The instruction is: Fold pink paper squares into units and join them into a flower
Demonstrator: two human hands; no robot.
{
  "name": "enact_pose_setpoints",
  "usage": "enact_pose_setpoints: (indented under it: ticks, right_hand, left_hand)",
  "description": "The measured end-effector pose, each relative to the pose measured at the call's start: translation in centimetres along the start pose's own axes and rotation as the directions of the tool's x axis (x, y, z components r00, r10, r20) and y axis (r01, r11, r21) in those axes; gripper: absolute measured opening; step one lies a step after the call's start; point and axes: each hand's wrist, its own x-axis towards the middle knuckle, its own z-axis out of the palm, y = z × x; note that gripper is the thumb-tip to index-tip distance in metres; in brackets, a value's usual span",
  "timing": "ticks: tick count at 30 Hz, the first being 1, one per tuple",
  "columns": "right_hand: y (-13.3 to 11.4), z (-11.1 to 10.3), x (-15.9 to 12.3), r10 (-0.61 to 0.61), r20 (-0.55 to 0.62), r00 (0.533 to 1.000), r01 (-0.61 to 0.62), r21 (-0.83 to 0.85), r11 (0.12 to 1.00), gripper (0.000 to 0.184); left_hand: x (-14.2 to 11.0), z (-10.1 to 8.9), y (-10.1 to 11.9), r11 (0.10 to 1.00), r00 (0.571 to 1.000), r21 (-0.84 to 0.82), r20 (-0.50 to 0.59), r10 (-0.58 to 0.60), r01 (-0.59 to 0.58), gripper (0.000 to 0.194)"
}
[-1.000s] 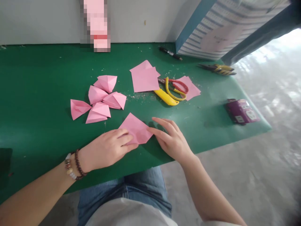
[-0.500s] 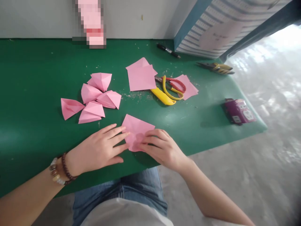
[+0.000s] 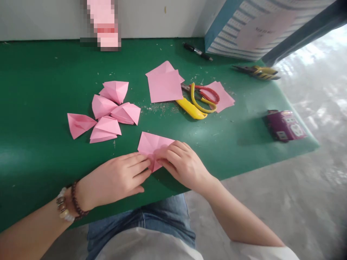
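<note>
A creased pink sheet of paper (image 3: 154, 141) lies on the green table in front of me. Its lower part is bent up between my hands. My left hand (image 3: 119, 177) rests flat with fingers stretched out, their tips touching the paper's lower left edge. With fingers curled, my right hand (image 3: 187, 164) grips the sheet's right side; its thumb is partly hidden. Beyond my left hand sit several folded pink paper pieces (image 3: 105, 128), grouped close together. Flat pink paper squares (image 3: 165, 86) lie farther back.
Scissors with red and yellow handles (image 3: 204, 97) and a yellow cutter (image 3: 191, 109) lie between the paper squares. Farther right are a pen (image 3: 197, 51), pliers (image 3: 257, 71) and a purple box (image 3: 286, 125). A striped box (image 3: 252, 30) stands at the back. The table edge (image 3: 244, 169) runs close by my right arm.
My left fingers have drawn together at the paper's lower edge. My right hand has moved slightly left, and the sheet's lower part is now bent up. The view has shifted a little.
</note>
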Motion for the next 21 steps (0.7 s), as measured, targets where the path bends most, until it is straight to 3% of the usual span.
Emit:
enact_pose_setpoints:
  ticks: [10,17,21]
  right_hand:
    - [-0.02,0.32,0.13,0.008,-0.017,1.000,-0.008,0.014,1.000,0.016]
    - [0.07,0.49,0.13,0.017,-0.041,0.999,-0.015,0.040,0.999,0.013]
    - [0.11,0.53,0.15,0.029,-0.037,0.999,-0.027,0.050,0.998,0.013]
  left_hand:
    - [0.05,0.09,0.08,1.000,1.000,-0.013,-0.021,0.003,-0.003,0.039]
    - [0.45,-0.10,0.42,1.000,1.000,-0.004,0.013,-0.021,0.021,0.051]
    - [0.63,0.03,0.58,0.999,0.999,-0.009,0.016,-0.040,0.040,0.046]
